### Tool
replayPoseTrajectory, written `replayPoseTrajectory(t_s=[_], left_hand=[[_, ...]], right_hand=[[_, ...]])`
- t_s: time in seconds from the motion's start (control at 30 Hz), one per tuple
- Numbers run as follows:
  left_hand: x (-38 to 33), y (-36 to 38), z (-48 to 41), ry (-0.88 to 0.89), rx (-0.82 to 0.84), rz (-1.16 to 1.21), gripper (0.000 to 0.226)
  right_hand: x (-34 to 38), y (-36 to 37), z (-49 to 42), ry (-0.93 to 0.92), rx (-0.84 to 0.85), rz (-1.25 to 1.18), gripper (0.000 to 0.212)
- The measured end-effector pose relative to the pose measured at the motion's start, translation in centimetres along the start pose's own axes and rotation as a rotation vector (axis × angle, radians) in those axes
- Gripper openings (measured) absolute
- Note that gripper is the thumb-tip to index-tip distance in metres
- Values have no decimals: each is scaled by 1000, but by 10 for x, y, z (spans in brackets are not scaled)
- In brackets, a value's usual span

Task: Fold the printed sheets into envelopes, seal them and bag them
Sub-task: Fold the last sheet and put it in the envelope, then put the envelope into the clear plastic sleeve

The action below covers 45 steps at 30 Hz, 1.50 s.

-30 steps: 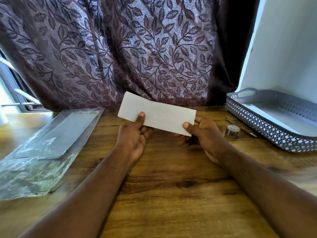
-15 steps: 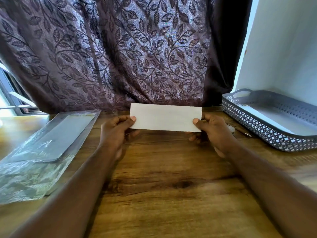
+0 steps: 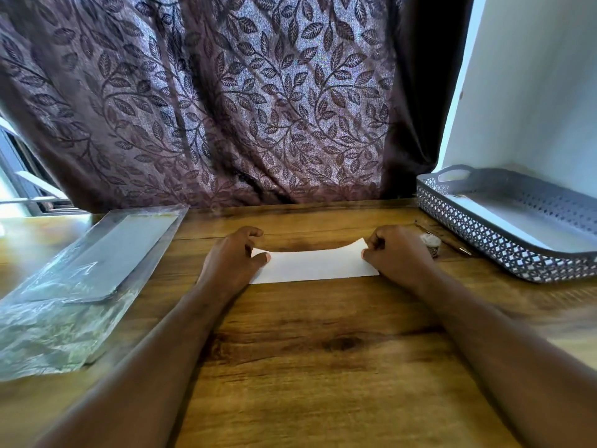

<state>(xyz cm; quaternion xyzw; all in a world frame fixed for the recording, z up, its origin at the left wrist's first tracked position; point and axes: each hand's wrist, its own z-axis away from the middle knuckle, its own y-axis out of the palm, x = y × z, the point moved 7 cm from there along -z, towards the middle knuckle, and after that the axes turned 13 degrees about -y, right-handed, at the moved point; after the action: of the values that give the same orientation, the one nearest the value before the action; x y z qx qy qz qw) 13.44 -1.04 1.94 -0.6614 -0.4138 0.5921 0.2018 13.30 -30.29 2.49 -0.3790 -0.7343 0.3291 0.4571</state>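
Envelope (image 3: 315,265) pinched at both ends by hands (image 3: 233,255) (image 3: 399,250), between plastic bag (image 3: 74,286) and grey basket (image 3: 504,247).

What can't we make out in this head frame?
- Paper: print and seal unseen; only a blank face shows, ends under left hand and right hand.
- Small roll: half hidden behind the right hand, label too small.
- Plastic bag: contents blurred by glare.

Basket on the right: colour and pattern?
Grey basket, side walls pierced in a diamond lattice; clearest in the head view, the only one.
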Motion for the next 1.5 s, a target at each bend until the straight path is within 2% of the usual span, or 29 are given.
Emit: replayPoseTrajectory(t_s=[0.1, 0.2, 0.37, 0.5, 0.6, 0.7, 0.77, 0.83, 0.93, 1.0, 1.1, 1.33, 1.5], left_hand=[[1, 5, -4, 31, -2, -31, 55], [6, 6, -6, 10, -35, -36, 61], [3, -7, 13, -16, -85, 9, 59], [-4, -17, 47, 152, -48, -62, 61], [0, -36, 79, 287, -30, -111, 61], [24, -67, 103, 325, -72, -129, 48], [49, -96, 115, 328, -174, -103, 37], [83, -133, 122, 246, -313, -149, 34], [141, -182, 134, 54, -454, -308, 46], [178, -196, 142, -183, -415, -426, 61], [210, -197, 149, -495, -312, -399, 82], [222, -195, 138, -523, -328, -260, 93], [226, -196, 137, -509, -334, -229, 90]], right_hand=[[0, 1, 0, 18, 21, 1, 17], [5, -3, 4, -9, -56, -12, 28], [24, -7, 21, -113, -167, -8, 18], [63, 7, 36, -217, -174, 7, 17], [106, 18, 54, -365, -200, -57, 17], [156, 38, 69, -498, -126, -98, 19], [195, 56, 79, -581, -37, -100, 18], [235, 72, 89, -660, 32, -106, 18], [294, 93, 105, -767, 120, -165, 20], [326, 107, 110, -802, 158, -208, 21], [366, 125, 108, -809, 182, -222, 27], [416, 175, 89, -700, 412, -88, 38], [424, 197, 69, -572, 471, 53, 47]])
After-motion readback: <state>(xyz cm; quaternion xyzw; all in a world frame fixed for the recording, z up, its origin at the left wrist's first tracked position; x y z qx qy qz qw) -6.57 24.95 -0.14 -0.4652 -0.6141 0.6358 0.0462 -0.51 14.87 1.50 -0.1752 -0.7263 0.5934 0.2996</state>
